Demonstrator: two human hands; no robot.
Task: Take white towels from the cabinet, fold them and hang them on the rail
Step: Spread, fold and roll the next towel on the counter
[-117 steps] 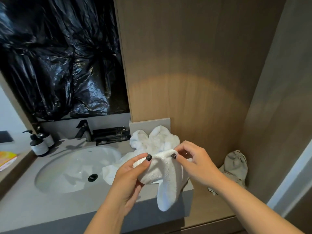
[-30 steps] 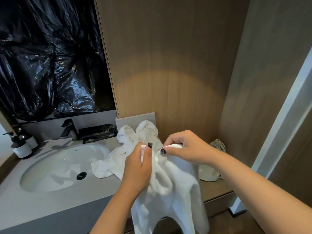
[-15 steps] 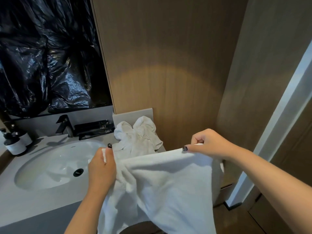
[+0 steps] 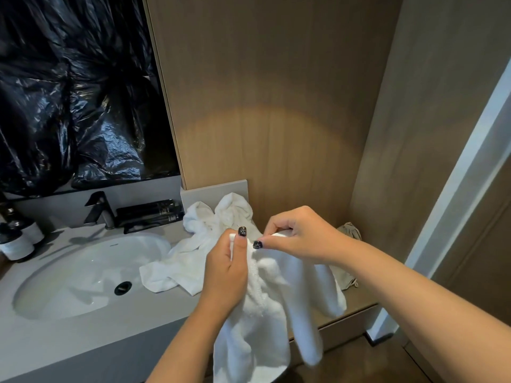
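My left hand (image 4: 231,268) and right hand (image 4: 297,239) each pinch the top edge of the white towel (image 4: 265,313), which hangs in front of the surface (image 4: 83,344). It looks soft and floppy, so corners are best to hold.

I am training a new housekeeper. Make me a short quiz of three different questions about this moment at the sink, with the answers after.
1. True or false: the left hand and the right hand both pinch the top edge of the held towel.
2. Where does the other white towel lie? A) inside the sink basin B) crumpled on the counter right of the basin C) on a rail
3. Fill in: the held towel hangs ____ the counter's front edge, not spread on it.

Key: 1 true. 2 B. 3 below. A rail is not in view, so no towel can be seen hung.
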